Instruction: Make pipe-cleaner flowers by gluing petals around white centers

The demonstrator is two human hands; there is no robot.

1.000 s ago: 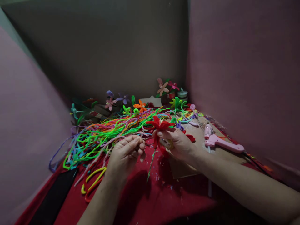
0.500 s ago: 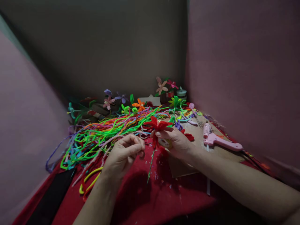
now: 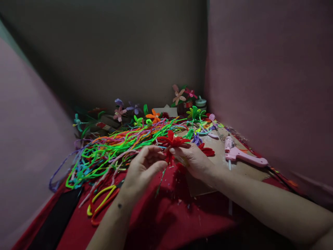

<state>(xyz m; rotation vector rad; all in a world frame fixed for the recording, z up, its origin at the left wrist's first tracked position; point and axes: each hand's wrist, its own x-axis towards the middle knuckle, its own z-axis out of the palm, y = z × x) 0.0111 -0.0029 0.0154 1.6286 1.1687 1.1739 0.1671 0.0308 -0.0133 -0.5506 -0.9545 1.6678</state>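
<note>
My right hand (image 3: 199, 161) pinches a red fuzzy-wire flower (image 3: 173, 139) just under its petals, with the bloom facing up. Its thin green stem (image 3: 161, 180) slants down over the red cloth. My left hand (image 3: 147, 168) is close against the flower's left underside, thumb apart from its curved fingers. Its fingertips are by a drooping red petal; whether they touch it I cannot tell. A pale yellowish ring, perhaps a tape roll, is mostly hidden beneath my right hand. Another red petal piece (image 3: 207, 150) lies just beyond that hand.
Many coloured pipe cleaners (image 3: 111, 149) spread at the left. Scissors (image 3: 104, 201) with yellow and red handles lie by my left forearm. A pink glue gun (image 3: 243, 155) rests on cardboard (image 3: 218, 149) at the right. Finished flowers (image 3: 154, 116) and a lidded jar (image 3: 200, 103) stand behind.
My left hand has moved right and up to the flower, and its thumb has spread from the fingers. The stem's lower end has swung left. My right hand keeps its hold.
</note>
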